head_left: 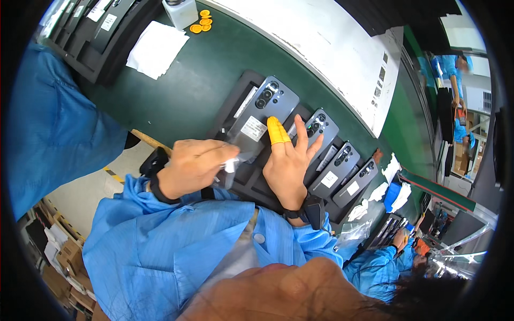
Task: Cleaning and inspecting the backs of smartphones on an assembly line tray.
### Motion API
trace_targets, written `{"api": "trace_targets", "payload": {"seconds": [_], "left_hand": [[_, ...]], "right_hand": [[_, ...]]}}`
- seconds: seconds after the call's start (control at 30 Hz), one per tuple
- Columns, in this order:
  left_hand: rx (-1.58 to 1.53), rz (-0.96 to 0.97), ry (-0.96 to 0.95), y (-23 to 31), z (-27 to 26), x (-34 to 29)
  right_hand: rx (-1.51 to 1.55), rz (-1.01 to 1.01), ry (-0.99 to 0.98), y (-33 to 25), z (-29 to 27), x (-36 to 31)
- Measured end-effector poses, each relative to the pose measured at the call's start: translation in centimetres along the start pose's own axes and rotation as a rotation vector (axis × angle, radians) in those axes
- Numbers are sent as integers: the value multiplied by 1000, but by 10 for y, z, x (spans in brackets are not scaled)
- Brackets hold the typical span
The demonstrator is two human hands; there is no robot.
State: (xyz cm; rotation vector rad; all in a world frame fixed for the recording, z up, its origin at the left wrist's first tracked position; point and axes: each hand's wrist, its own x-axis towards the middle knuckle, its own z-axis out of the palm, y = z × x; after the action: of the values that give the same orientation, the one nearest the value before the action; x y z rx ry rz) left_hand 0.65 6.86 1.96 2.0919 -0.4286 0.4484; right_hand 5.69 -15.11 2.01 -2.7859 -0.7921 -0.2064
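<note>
My left hand point(195, 163) is closed in a pinch on a piece of clear plastic film point(229, 174), which hangs crumpled from the fingertips. Beside it my right hand point(286, 166) is spread open, with yellow finger cots point(277, 131) on two fingers. Those covered fingertips reach the edge of a grey-blue smartphone point(281, 101), lying back up with a white label on its lower half; whether they press on it I cannot tell. A second phone point(323, 125) lies just past my other fingers. Both phones rest in a dark foam tray point(251, 182), partly hidden under my hands.
Two more phones point(336, 166) point(356, 184) lie in the tray's right part. White papers point(158, 48), a bottle point(181, 13) and yellow finger cots point(202, 22) sit at the back left. Another tray point(91, 59) holds devices. Co-workers in blue point(375, 273) are at right; a blue sleeve point(64, 123) is at left.
</note>
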Motion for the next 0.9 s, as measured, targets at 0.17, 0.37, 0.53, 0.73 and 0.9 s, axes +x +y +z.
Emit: {"api": "trace_targets", "payload": {"seconds": [0.17,0.37,0.53,0.73,0.9], "left_hand": [[-68,-162,-7,12,-58,-30],[-558,-318,524,17,-119,-46],[-520,-431,394,28,-79,-37],[-929,-573,66,65,31,-2],[-1156,-567,-233,80,79,0]], "right_hand": [[13,-16,9,0,2,-1],[-12,-31,47,-1,0,-3],[321,-84,160,-4,-11,-11],[783,-293,211,-50,-54,-50],[551,-23,357,-34,-52,-95]]}}
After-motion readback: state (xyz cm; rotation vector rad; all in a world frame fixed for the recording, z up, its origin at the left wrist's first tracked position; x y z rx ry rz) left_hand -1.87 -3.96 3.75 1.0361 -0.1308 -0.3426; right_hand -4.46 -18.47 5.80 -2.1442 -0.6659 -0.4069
